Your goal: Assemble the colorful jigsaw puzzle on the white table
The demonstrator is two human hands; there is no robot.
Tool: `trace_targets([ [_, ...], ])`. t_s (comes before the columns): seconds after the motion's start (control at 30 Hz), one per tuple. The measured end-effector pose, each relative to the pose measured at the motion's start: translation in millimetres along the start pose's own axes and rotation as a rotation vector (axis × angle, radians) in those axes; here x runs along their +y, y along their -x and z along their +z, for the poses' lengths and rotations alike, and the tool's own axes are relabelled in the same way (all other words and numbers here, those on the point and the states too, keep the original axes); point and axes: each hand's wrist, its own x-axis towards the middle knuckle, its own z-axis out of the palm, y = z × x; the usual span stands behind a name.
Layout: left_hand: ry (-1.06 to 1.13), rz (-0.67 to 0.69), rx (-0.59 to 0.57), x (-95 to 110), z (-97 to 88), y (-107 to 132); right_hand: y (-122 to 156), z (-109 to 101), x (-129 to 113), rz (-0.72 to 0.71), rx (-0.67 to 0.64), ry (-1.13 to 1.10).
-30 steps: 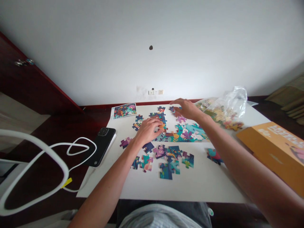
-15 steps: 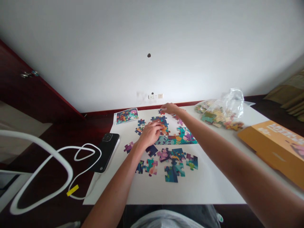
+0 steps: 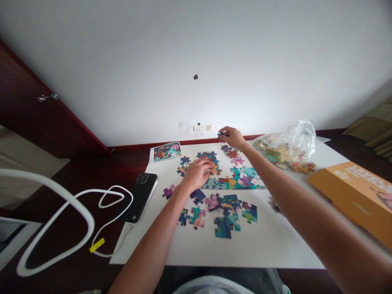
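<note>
Nearest: my white sheet (image 3: 269, 245) lies on the dark surface (image 3: 70, 241), reaching out past both sets of fingers

Loose pieces: a spread of loose puzzle pieces (image 3: 214, 212) sits just below my left fingers, and a dark blue piece (image 3: 197, 196) almost touches the heel of my left hand; one more piece (image 3: 275, 205) is partly hidden by my right forearm (image 3: 306, 216)

Left hand: my left hand (image 3: 196, 175) is down on the sheet, its fingers (image 3: 203, 163) curled and touching an orange-toned piece (image 3: 211, 166) in a small joined cluster; I cannot tell if they have hold of it

Right hand: my right hand (image 3: 233, 138) is raised at the far side of the puzzle, its fingers (image 3: 228, 131) nearly closed, pinching a dark puzzle piece (image 3: 223, 134)

Joined section: a long assembled strip with white rabbits (image 3: 241, 179) lies just below my right fingers

Left of the fingers: a black phone (image 3: 141, 202) with a white cable (image 3: 113, 196) beside it

Far: a printed puzzle picture (image 3: 167, 152) is up and left of my right fingers; to their right are a clear plastic bag of pieces (image 3: 290, 147) and an orange box (image 3: 352, 196)
</note>
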Motion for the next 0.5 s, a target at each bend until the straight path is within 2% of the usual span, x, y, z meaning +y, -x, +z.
trace_targets([
  [0.17,-0.003,0.001,0.046,-4,3.8,-3,63,-39,14,-0.058,0.056,-0.023],
  [0.3,-0.034,0.0,0.045,-5,5.3,-5,105,-57,30,-0.044,0.043,0.051],
  [0.5,-0.039,-0.012,0.027,-3,3.8,-3,127,-67,49,-0.022,0.006,0.011],
])
